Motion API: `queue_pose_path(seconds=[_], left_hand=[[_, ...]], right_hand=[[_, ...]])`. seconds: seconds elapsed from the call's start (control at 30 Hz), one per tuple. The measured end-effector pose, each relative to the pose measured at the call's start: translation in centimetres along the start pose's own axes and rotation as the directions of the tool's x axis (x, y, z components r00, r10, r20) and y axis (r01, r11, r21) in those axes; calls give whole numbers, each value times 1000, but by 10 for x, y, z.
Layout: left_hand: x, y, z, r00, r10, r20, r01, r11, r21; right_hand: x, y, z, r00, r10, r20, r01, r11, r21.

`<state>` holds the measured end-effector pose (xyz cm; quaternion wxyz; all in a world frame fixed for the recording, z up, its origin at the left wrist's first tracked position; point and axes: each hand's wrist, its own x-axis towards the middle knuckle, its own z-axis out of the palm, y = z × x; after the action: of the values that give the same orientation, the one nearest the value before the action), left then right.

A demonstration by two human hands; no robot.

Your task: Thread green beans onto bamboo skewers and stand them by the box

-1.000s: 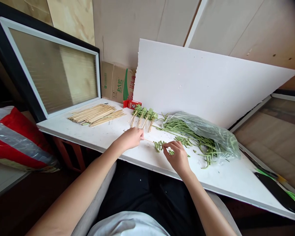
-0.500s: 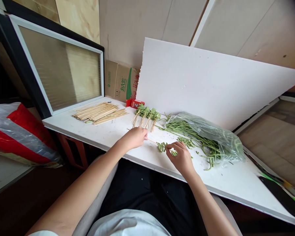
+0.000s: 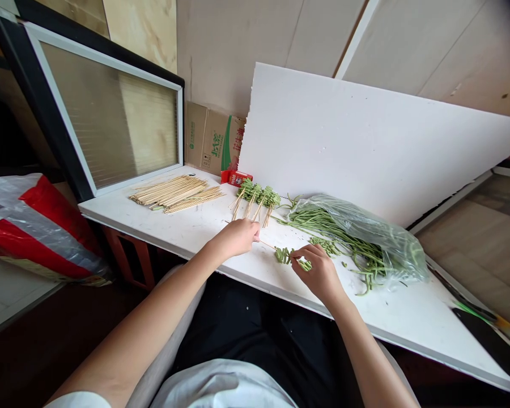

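My left hand (image 3: 239, 237) is closed around a thin bamboo skewer (image 3: 267, 244), held low over the white table. Several short pieces of green bean (image 3: 282, 255) are threaded along its right end. At that end my right hand (image 3: 317, 266) pinches a green bean piece, partly hidden by the fingers. Cut bean pieces (image 3: 325, 245) lie just beyond the right hand. Past the left hand rest finished-looking bean skewers (image 3: 258, 194), side by side with their bare sticks toward me.
Loose bamboo skewers (image 3: 176, 191) are piled on the left of the white table (image 3: 187, 232). Long green beans (image 3: 344, 235) spill from a clear plastic bag (image 3: 402, 249) on the right. A small red box (image 3: 237, 178) and a cardboard carton (image 3: 210, 139) stand behind. A white board (image 3: 357, 141) leans at the back.
The view has shifted slightly. Both hands keep nearly the same places, the left on the skewer and the right pinching at its beaded end.
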<state>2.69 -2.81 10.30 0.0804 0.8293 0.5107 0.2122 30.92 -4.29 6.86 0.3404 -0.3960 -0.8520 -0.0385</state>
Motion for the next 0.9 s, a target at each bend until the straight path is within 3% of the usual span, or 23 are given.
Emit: queue_pose_path(seconds=[0.33,0.6,0.9], left_hand=[[-1,2,2,999,15,32,-15,1000,-10],[0,1,4,1000,0,27,1,1000,-21],[-1,6,3,1000,15,19,-15,1000,15]], right_hand=[[0,11,-10,982,-82,169,71,995,69],[3,4,-15,984,-59,168,48,997,66],[1,4,-5,990,-44,132,44,999,6]])
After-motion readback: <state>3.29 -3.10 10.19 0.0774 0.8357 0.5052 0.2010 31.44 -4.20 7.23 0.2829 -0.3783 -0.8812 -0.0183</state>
